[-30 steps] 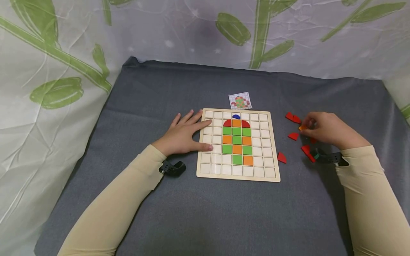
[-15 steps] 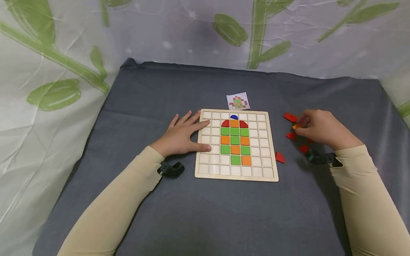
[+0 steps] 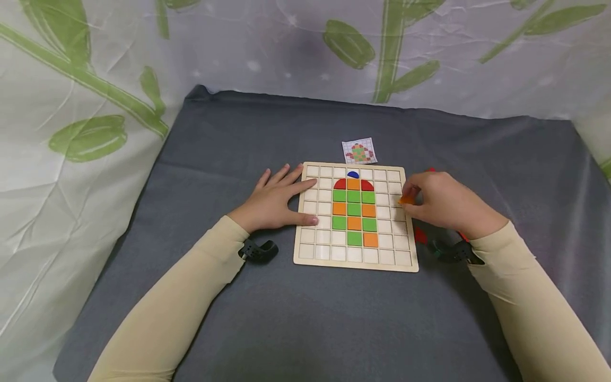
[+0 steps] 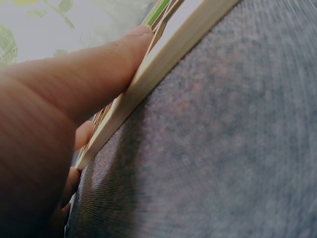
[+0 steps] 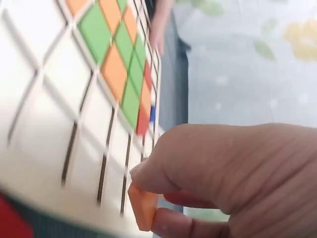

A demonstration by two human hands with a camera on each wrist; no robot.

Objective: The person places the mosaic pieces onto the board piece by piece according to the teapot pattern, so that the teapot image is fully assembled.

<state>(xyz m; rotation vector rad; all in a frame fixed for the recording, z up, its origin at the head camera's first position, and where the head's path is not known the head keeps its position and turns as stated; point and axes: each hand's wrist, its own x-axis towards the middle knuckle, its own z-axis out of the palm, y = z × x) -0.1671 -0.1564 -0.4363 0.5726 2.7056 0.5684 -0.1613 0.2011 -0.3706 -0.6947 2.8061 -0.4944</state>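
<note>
A wooden grid board (image 3: 355, 267) lies on the dark cloth. Green and orange square tiles fill cells in its middle columns; red quarter-round tiles (image 3: 367, 185) flank the orange one at the top, with a blue half-round tile (image 3: 352, 174) above. My left hand (image 3: 274, 204) rests on the board's left edge, fingers spread, thumb (image 4: 126, 47) over the frame. Between thumb and fingers, my right hand (image 3: 444, 201) pinches an orange tile (image 5: 143, 208), tilted, over the board's right-hand columns. Whether this tile touches the board I cannot tell.
A small printed card (image 3: 359, 151) with a coloured pattern lies just behind the board. Red pieces (image 3: 420, 235) lie right of the board, mostly hidden by the right hand and wrist. A patterned curtain (image 3: 286, 58) hangs behind the cloth-covered table (image 3: 267, 329).
My right hand has moved left from the red pieces to the board's right edge, carrying the orange tile. The left hand stays on the board.
</note>
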